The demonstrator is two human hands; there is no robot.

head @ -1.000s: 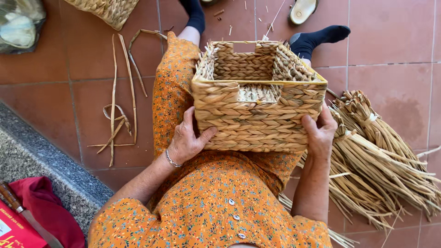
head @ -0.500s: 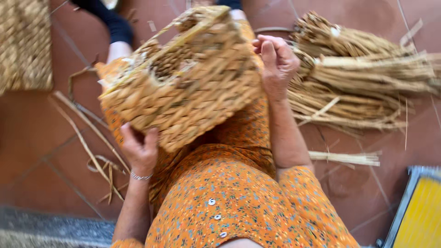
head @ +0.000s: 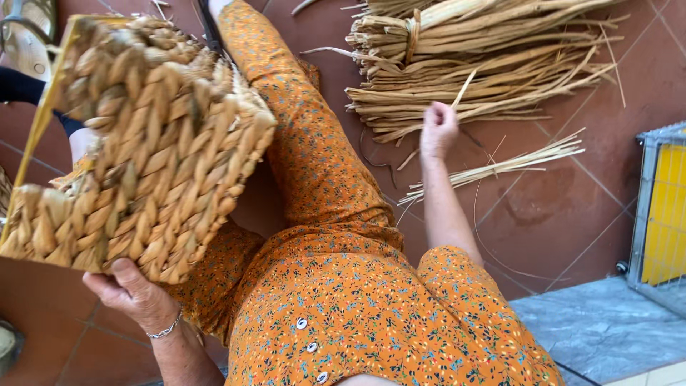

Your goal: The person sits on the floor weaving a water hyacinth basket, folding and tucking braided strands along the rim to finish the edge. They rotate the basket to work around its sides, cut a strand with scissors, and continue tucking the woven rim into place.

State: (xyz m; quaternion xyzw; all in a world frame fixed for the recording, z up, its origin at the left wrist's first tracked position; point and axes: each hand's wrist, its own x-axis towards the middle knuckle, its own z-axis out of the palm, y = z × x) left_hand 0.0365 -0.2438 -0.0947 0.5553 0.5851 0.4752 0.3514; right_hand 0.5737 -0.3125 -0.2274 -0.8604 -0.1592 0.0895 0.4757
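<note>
A square woven straw basket (head: 143, 143) is tilted up at the left, over my lap in an orange flowered dress. My left hand (head: 132, 293) holds it from below at its near bottom edge; a bracelet is on that wrist. My right hand (head: 437, 129) is off the basket, stretched out to the right, fingers closed on a thin straw strand (head: 463, 89) that sticks up from it. Just beyond that hand lie bundles of dried reeds (head: 464, 64) on the tiled floor.
A smaller bunch of thin straws (head: 500, 166) lies on the red tiles to the right of my arm. A yellow crate with a metal frame (head: 661, 207) stands at the far right on a grey stone step (head: 600, 329). A sandal (head: 25, 36) lies top left.
My right hand has left the basket and reached out to the reeds, taking a strand. The basket has tipped further to the left, now held by the left hand alone. The view swung right.
</note>
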